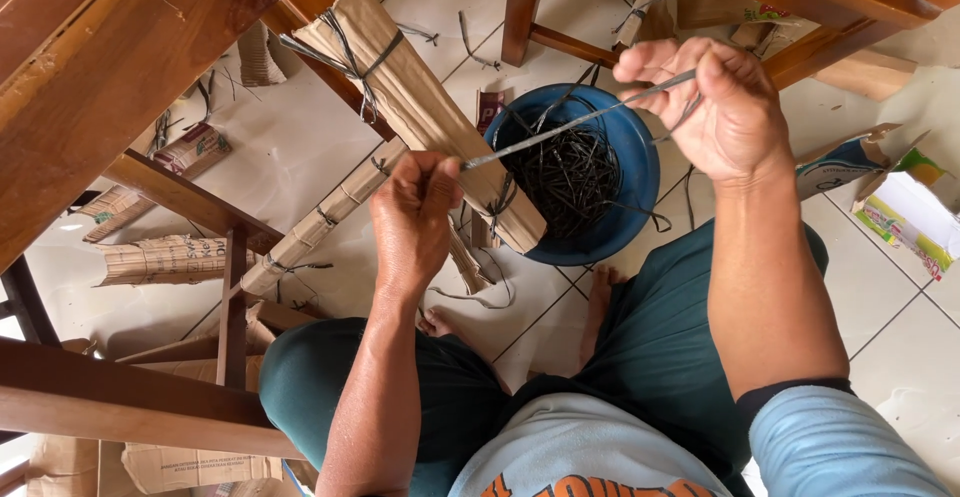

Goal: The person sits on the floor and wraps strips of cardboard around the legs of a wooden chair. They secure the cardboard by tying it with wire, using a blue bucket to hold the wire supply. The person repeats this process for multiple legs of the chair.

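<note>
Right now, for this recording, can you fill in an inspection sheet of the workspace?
Surface: white tiled floor; the person sits on it.
Job's things: thin strip stretched between both hands; blue bowl of dark strips; tied cardboard bundle.
Clutter: smaller bundles, loose strips and torn cartons scattered about.
Hands: left hand pinches one end of the strip, right hand the other.
Cables: nothing seen.
Surroundings: wooden furniture legs and rails.
</note>
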